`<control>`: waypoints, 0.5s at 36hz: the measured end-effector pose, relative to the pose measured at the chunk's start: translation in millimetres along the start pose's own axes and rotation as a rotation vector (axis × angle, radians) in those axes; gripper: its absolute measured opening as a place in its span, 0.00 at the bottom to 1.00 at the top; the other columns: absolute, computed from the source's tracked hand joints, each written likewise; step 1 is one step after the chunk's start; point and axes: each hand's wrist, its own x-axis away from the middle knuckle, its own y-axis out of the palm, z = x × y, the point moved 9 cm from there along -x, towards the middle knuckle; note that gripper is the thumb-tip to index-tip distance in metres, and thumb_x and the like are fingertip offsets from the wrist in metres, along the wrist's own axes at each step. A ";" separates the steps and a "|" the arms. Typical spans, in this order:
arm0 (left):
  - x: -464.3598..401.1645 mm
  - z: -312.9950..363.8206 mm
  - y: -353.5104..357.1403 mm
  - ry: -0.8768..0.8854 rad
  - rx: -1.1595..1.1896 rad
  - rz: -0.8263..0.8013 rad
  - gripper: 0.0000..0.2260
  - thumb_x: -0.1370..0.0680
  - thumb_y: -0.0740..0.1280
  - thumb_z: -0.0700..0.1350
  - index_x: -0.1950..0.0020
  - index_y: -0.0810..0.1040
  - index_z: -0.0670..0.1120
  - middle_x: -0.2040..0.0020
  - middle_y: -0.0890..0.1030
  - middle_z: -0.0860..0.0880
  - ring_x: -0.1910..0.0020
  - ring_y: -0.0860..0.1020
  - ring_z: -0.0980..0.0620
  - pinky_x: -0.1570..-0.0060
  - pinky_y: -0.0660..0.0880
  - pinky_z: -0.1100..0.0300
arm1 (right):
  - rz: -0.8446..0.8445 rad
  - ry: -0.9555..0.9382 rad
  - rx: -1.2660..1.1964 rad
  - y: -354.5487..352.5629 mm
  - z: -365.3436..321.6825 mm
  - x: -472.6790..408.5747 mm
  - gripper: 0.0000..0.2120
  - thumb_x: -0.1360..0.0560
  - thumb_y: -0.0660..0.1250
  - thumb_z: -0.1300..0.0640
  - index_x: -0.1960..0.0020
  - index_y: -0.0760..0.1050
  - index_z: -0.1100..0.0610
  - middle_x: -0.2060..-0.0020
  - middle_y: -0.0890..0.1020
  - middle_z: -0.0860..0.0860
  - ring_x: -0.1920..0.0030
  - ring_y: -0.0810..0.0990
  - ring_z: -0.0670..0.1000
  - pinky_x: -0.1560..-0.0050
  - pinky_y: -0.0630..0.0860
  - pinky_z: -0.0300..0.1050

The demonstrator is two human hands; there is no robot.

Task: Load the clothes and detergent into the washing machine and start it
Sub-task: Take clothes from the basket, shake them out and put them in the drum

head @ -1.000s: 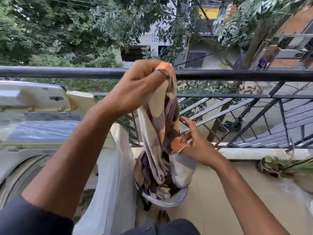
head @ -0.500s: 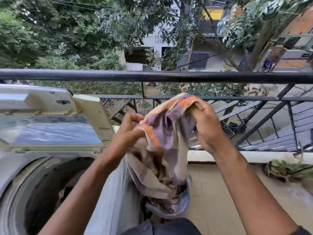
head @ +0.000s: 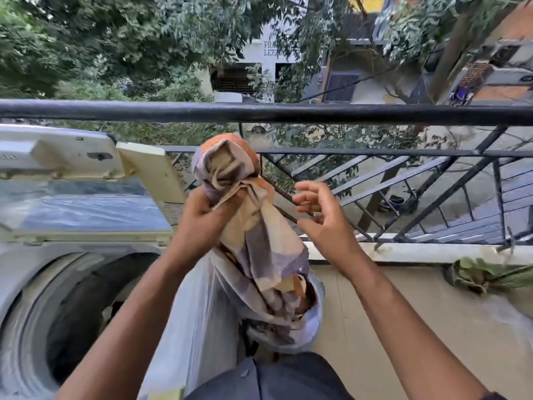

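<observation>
My left hand [head: 203, 216] grips a bunched patterned cloth [head: 253, 243] in orange, beige and purple, held up in front of the railing. The cloth's lower end hangs down into a pale laundry basket [head: 315, 321] on the floor. My right hand [head: 320, 215] hovers just right of the cloth with loosely curled fingers, holding nothing. The top-loading washing machine [head: 26, 272] stands at the left with its lid [head: 80, 209] raised and its dark drum [head: 78, 310] open. No detergent is in view.
A black metal railing [head: 288, 112] runs across the balcony right behind the cloth. White plastic sheeting [head: 202, 321] hangs down the machine's right side. The tiled balcony floor [head: 418, 327] lies to the right, with a heap of leaves [head: 487, 274] by the low kerb.
My right hand has let go of the cloth and moved off to the right. My left hand has taken the bunched top and lifted it.
</observation>
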 end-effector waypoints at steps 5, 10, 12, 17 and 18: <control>-6.4 31.4 -8.0 0.068 0.196 -0.037 0.11 0.17 0.68 0.42 0.46 0.88 0.56 0.50 0.88 0.58 0.50 0.84 0.61 0.50 0.79 0.65 | -0.381 0.294 0.296 36.2 136.1 29.6 0.39 0.27 0.75 0.64 0.23 0.62 0.45 0.34 0.71 0.42 0.34 0.71 0.46 0.38 0.74 0.44; -9.0 41.1 -13.7 0.073 0.236 -0.034 0.08 0.17 0.69 0.46 0.43 0.87 0.53 0.47 0.88 0.55 0.47 0.84 0.59 0.47 0.79 0.64 | -0.340 0.392 0.446 62.5 211.5 46.5 0.18 0.23 0.71 0.65 0.33 0.77 0.62 0.43 0.81 0.56 0.45 0.76 0.49 0.52 0.70 0.42; -5.4 35.3 -14.0 0.041 0.214 -0.044 0.09 0.17 0.68 0.44 0.44 0.88 0.54 0.48 0.88 0.56 0.48 0.84 0.60 0.48 0.80 0.65 | -0.190 0.436 0.400 53.7 221.3 43.7 0.08 0.18 0.65 0.61 0.47 0.83 0.60 0.52 0.84 0.58 0.50 0.80 0.53 0.50 0.74 0.49; 7.4 7.5 -19.1 -0.079 0.150 0.002 0.10 0.20 0.69 0.43 0.47 0.89 0.54 0.51 0.88 0.54 0.51 0.83 0.58 0.50 0.80 0.64 | -0.031 0.462 0.240 22.8 213.7 24.3 0.03 0.19 0.67 0.61 0.49 0.78 0.53 0.53 0.82 0.54 0.54 0.81 0.55 0.58 0.78 0.45; 10.0 3.1 -19.3 -0.106 0.168 0.010 0.09 0.21 0.69 0.43 0.47 0.89 0.54 0.50 0.88 0.53 0.51 0.84 0.57 0.49 0.80 0.63 | -0.092 0.460 0.213 24.6 211.2 20.2 0.10 0.22 0.71 0.61 0.45 0.76 0.49 0.48 0.80 0.53 0.51 0.80 0.51 0.57 0.78 0.43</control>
